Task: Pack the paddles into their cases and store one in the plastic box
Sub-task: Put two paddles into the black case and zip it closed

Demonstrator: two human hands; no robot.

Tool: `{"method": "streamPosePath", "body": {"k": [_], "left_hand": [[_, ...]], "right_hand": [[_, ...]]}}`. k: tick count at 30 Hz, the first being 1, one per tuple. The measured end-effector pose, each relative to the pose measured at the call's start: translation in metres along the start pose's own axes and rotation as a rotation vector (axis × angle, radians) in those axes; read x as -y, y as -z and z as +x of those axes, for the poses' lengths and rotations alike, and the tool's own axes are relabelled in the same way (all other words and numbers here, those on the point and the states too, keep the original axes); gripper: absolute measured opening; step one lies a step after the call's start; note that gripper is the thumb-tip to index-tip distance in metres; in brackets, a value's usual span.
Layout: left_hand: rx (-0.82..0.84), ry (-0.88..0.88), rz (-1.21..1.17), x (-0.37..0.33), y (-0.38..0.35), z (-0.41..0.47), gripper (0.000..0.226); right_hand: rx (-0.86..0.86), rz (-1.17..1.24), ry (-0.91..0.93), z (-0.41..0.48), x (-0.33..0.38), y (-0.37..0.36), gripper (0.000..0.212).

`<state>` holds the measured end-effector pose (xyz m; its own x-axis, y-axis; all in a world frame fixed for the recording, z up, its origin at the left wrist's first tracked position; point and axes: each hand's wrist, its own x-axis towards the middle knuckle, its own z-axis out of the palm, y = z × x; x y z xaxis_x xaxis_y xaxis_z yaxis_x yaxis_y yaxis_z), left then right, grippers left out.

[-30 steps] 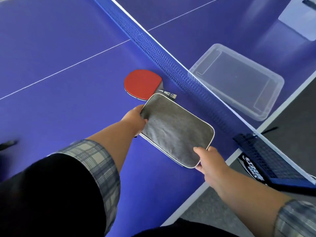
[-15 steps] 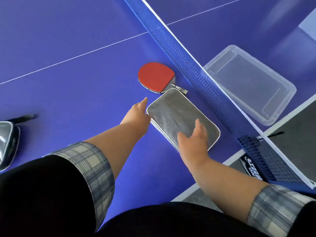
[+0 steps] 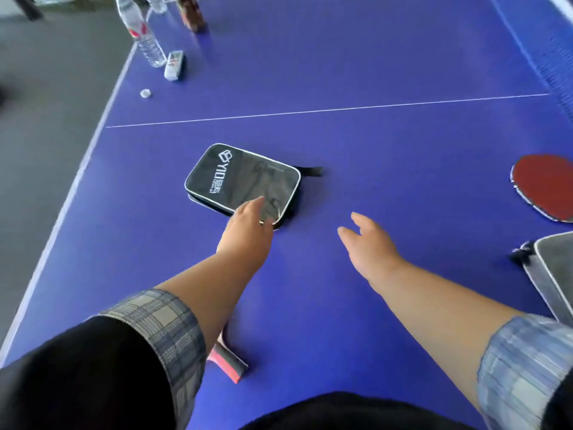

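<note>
On table: two cases (image 3: pixel 243 181), two paddles (image 3: pixel 545 189).

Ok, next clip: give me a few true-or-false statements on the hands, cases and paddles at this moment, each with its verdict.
1. The left hand touches the near corner of the black case. True.
2. The right hand holds the red paddle. False: it is open and empty above the table, and the paddle lies apart at the right.
3. The black case stands upright. False: it lies flat.
4. A grey case lies at the right edge. True.
5. A water bottle stands at the far left corner. True.
</note>
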<state>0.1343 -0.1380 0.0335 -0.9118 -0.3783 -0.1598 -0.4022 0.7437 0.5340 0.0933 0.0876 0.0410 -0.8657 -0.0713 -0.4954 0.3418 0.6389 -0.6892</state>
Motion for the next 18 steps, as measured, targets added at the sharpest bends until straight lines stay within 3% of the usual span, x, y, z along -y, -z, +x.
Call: {"method": "streamPosePath", "body": {"k": [4, 5, 7, 8, 13, 15, 18], "left_hand": [[-0.09, 0.163, 0.05, 0.082, 0.049, 0.052, 0.049], [-0.093, 0.187, 0.058, 0.096, 0.057, 0.067, 0.048], [-0.087, 0.232, 0.067, 0.115, 0.067, 0.096, 0.051], [-0.078, 0.259, 0.074, 0.119, 0.07, 0.11, 0.057], [0.048, 0.4, 0.116, 0.118, 0.066, 0.161, 0.067], [0.087, 0.423, 0.116, 0.119, 0.062, 0.167, 0.056], [0.105, 0.396, 0.112, 0.119, 0.057, 0.164, 0.04]], "right_hand": [[0.113, 0.077, -0.056, 0.027, 0.052, -0.062, 0.059], [0.129, 0.095, -0.064, 0.032, 0.062, -0.074, 0.051], [0.106, 0.103, -0.091, 0.043, 0.077, -0.093, 0.012], [0.091, 0.113, -0.105, 0.048, 0.083, -0.101, 0.007], [0.097, 0.217, -0.229, 0.06, 0.087, -0.122, 0.01], [0.097, 0.208, -0.23, 0.061, 0.083, -0.127, 0.005], [0.058, 0.208, -0.192, 0.069, 0.076, -0.126, 0.016]]}}
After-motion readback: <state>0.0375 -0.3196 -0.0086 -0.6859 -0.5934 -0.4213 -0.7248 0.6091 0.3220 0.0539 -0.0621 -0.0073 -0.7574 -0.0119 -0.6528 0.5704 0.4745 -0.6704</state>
